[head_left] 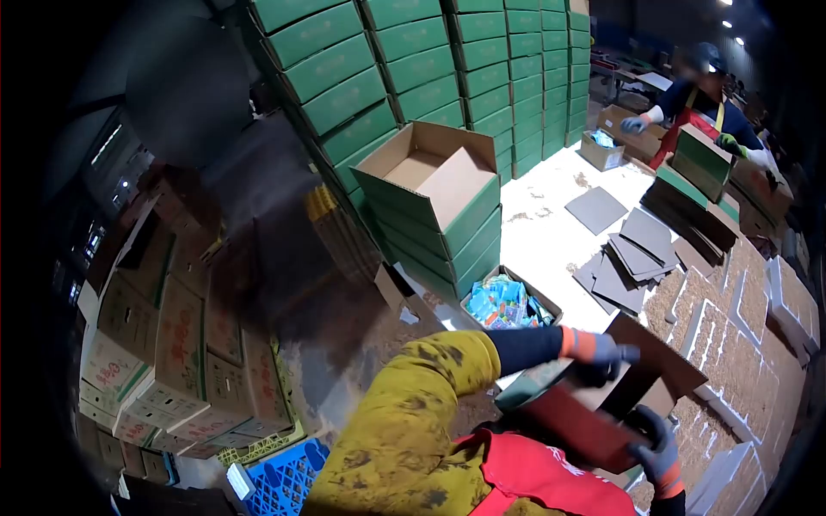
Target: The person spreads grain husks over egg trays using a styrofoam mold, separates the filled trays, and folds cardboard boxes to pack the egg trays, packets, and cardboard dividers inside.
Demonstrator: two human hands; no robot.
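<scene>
My left hand, in a grey and orange glove, is at the upper edge of an open cardboard box in front of my body. My right hand, gloved alike, has its fingers round the box's right side. Motion blurs the left fingers. The box is tilted, with brown flaps spread. Just beyond it stands a carton of blue packets. Behind that carton, an open green box tops a short stack. Dark grey sheets lie on the white table surface.
Tall rows of green boxes rise behind the table. A co-worker stands at the back right beside more boxes. Printed cartons are stacked at left, near a blue plastic crate. White-edged trays line the right side.
</scene>
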